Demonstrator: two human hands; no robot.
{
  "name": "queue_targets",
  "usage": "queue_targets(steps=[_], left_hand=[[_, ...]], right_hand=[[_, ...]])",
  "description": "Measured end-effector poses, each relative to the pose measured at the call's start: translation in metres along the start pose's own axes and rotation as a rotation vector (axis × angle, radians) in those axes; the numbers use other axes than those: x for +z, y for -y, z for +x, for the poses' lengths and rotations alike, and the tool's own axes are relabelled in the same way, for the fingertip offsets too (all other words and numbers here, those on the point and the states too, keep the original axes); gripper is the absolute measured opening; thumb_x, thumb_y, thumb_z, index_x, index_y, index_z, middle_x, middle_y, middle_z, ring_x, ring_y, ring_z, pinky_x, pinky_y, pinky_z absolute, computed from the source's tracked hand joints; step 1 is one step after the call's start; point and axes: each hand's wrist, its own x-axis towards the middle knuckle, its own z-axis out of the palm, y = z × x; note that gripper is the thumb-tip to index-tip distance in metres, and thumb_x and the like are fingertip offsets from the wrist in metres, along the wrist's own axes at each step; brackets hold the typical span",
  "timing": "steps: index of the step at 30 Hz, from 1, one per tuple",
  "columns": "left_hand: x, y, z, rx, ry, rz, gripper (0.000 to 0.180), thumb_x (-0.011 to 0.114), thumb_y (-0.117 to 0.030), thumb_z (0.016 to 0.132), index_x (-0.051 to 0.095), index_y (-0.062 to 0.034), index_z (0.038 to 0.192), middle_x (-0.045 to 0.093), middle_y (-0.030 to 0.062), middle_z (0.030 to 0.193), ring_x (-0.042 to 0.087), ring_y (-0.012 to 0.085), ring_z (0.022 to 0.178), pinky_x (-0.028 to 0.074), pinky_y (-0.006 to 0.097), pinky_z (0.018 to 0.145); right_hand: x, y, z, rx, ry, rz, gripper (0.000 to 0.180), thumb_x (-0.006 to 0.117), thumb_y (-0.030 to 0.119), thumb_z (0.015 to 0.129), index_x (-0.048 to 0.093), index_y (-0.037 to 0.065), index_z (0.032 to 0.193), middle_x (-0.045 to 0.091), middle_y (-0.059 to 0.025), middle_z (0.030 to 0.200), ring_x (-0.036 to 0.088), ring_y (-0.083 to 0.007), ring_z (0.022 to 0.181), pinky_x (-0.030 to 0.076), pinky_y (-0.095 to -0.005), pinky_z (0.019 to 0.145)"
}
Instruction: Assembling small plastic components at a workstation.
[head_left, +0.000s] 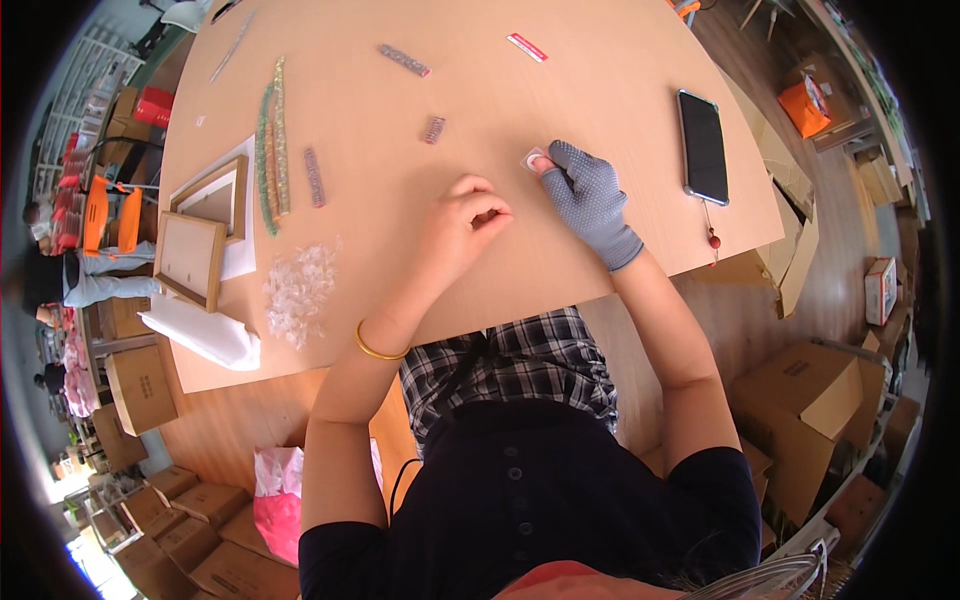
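My right hand (pixel 588 195), in a grey dotted work glove with the thumb tip bare, pinches a small clear packet (pixel 533 160) with something round and whitish in it. To its left, my bare left hand (pixel 466 222) hovers over the table with its fingers curled together. Whatever they hold, if anything, is hidden. Beyond the left hand lies a short purplish bundle of beads (pixel 434 130), and farther off a longer one (pixel 404 60). Another such bundle (pixel 315 178) rests to the left. A loose heap of clear plastic bits (pixel 302 290) sits near the left forearm.
Green and yellowish bead strands (pixel 273 150) lie at the left, beside wooden frames (pixel 192 258) and a white roll (pixel 205 335). A phone (pixel 703 147) with a charm is at the table's right. A red-and-white strip (pixel 527 47) lies far off. Cardboard boxes (pixel 800 400) stand on the floor.
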Motion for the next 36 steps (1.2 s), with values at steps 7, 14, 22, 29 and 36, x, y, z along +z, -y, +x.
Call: queue_targets(steps=[7, 14, 22, 29, 36], left_hand=[[-0.011, -0.001, -0.014, -0.012, -0.057, 0.091, 0.019, 0.078, -0.004, 0.082, 0.069, -0.0026, 0.098, 0.064, 0.0059, 0.097, 0.061, 0.0124, 0.071, 0.051, 0.026, 0.062], [-0.005, -0.001, -0.017, 0.036, -0.078, 0.213, 0.014, 0.076, -0.004, 0.081, 0.069, -0.0025, 0.093, 0.067, 0.0081, 0.092, 0.066, 0.022, 0.076, 0.054, 0.034, 0.065], [-0.004, 0.0, -0.017, 0.157, -0.091, 0.271, 0.01, 0.076, 0.0, 0.079, 0.07, -0.0013, 0.087, 0.069, 0.0088, 0.087, 0.066, 0.0251, 0.074, 0.054, 0.034, 0.063], [-0.003, 0.0, -0.017, 0.133, -0.068, 0.256, 0.007, 0.071, -0.004, 0.082, 0.065, -0.0031, 0.084, 0.063, 0.0083, 0.085, 0.064, 0.0277, 0.08, 0.054, 0.038, 0.07], [-0.004, -0.002, -0.015, 0.146, -0.063, 0.254, 0.008, 0.071, -0.004, 0.081, 0.063, -0.0031, 0.083, 0.062, 0.0079, 0.083, 0.064, 0.0267, 0.079, 0.054, 0.038, 0.068]], right_hand=[[0.005, 0.001, -0.003, -0.094, -0.014, 0.019, 0.016, 0.065, 0.017, 0.094, 0.063, 0.004, 0.085, 0.062, -0.017, 0.072, 0.064, -0.0346, 0.065, 0.05, -0.0395, 0.057], [0.016, 0.012, -0.007, -0.157, 0.217, -0.197, 0.017, 0.065, 0.024, 0.094, 0.065, 0.009, 0.085, 0.067, -0.0118, 0.076, 0.066, -0.0314, 0.066, 0.051, -0.0408, 0.057], [0.016, 0.014, -0.009, -0.213, 0.22, -0.184, 0.018, 0.067, 0.02, 0.092, 0.063, 0.008, 0.079, 0.06, -0.0148, 0.068, 0.061, -0.0339, 0.061, 0.047, -0.0422, 0.054], [0.017, 0.017, -0.007, -0.177, 0.223, -0.188, 0.022, 0.067, 0.019, 0.092, 0.06, 0.007, 0.075, 0.057, -0.0159, 0.065, 0.059, -0.0362, 0.059, 0.047, -0.0416, 0.054], [0.017, 0.018, -0.006, -0.2, 0.218, -0.194, 0.022, 0.068, 0.018, 0.092, 0.06, 0.008, 0.074, 0.057, -0.0152, 0.064, 0.058, -0.0357, 0.058, 0.047, -0.0415, 0.053]])
